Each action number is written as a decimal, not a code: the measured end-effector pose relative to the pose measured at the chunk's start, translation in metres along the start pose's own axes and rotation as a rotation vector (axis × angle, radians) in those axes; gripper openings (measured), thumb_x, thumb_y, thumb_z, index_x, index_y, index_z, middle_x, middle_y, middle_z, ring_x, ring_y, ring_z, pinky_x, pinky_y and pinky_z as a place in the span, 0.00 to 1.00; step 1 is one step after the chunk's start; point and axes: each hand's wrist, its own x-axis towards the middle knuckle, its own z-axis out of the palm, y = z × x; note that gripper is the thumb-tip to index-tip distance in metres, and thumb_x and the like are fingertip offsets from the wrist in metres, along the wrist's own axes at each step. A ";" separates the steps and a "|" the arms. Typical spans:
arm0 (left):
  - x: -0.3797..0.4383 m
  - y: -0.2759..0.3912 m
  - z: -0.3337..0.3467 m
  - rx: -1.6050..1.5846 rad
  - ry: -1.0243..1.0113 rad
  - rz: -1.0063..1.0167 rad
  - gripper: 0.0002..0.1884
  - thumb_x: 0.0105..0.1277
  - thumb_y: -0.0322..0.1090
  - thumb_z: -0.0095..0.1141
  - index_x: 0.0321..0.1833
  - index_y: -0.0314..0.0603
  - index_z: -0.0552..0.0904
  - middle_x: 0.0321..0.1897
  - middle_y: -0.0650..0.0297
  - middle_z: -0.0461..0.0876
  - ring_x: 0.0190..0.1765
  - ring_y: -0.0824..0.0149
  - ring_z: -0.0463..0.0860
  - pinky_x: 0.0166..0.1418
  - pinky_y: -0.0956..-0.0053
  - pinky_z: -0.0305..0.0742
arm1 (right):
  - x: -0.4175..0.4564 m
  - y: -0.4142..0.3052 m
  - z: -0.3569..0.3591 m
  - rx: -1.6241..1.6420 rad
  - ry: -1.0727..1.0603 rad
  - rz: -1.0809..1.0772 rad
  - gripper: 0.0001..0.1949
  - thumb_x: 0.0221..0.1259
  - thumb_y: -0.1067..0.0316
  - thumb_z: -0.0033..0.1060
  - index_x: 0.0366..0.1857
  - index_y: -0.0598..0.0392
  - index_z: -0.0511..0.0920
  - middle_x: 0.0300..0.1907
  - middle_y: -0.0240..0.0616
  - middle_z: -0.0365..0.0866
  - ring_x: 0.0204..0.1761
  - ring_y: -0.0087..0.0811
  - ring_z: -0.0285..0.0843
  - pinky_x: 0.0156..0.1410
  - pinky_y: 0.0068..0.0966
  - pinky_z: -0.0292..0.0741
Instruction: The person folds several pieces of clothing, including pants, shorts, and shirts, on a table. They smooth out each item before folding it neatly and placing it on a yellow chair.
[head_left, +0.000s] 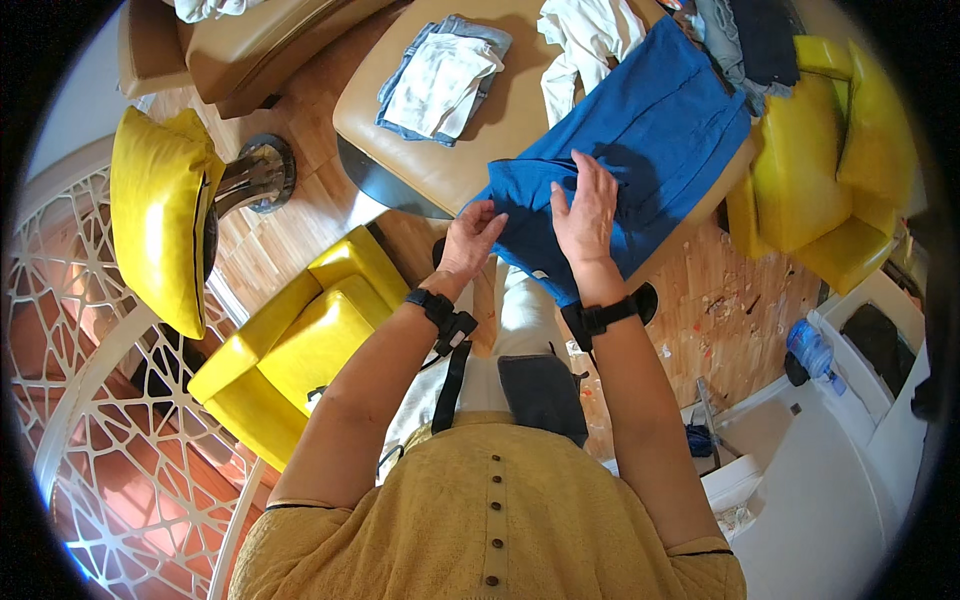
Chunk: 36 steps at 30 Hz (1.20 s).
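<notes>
A blue garment lies lengthwise over a tan leather-covered surface, its near end bunched in gathers and hanging off the edge. At its left corner is my left hand, fingers curled and thumb close to the index finger; whether cloth is pinched between them is unclear. My right hand is over the bunched part, thumb and fingers apart, casting a shadow on the cloth. A small white tag shows near the hanging edge. Each wrist wears a black strap with a device.
Folded white cloth tops folded jeans on the tan surface. White clothing and dark garments lie farther back. Yellow armchairs flank me. A plastic water bottle is at right, and a white lattice screen at left.
</notes>
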 end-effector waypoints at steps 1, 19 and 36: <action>-0.001 0.002 0.001 0.087 0.009 0.020 0.12 0.78 0.35 0.66 0.56 0.32 0.84 0.44 0.64 0.84 0.46 0.71 0.82 0.52 0.72 0.79 | 0.001 0.007 0.003 -0.035 -0.045 -0.010 0.21 0.62 0.68 0.75 0.59 0.55 0.82 0.53 0.46 0.86 0.65 0.51 0.76 0.76 0.50 0.68; -0.012 0.006 -0.006 0.678 0.274 0.482 0.22 0.64 0.30 0.73 0.58 0.34 0.78 0.52 0.48 0.77 0.52 0.50 0.79 0.57 0.58 0.78 | -0.078 0.034 -0.031 0.067 0.070 0.105 0.24 0.67 0.64 0.70 0.66 0.57 0.78 0.65 0.48 0.78 0.65 0.53 0.76 0.74 0.49 0.69; 0.012 0.006 -0.026 0.813 0.014 0.444 0.13 0.60 0.33 0.72 0.40 0.36 0.80 0.40 0.49 0.82 0.42 0.43 0.82 0.50 0.55 0.80 | -0.213 0.053 -0.003 0.232 0.024 1.175 0.24 0.64 0.59 0.77 0.58 0.61 0.78 0.49 0.54 0.87 0.50 0.54 0.87 0.58 0.44 0.81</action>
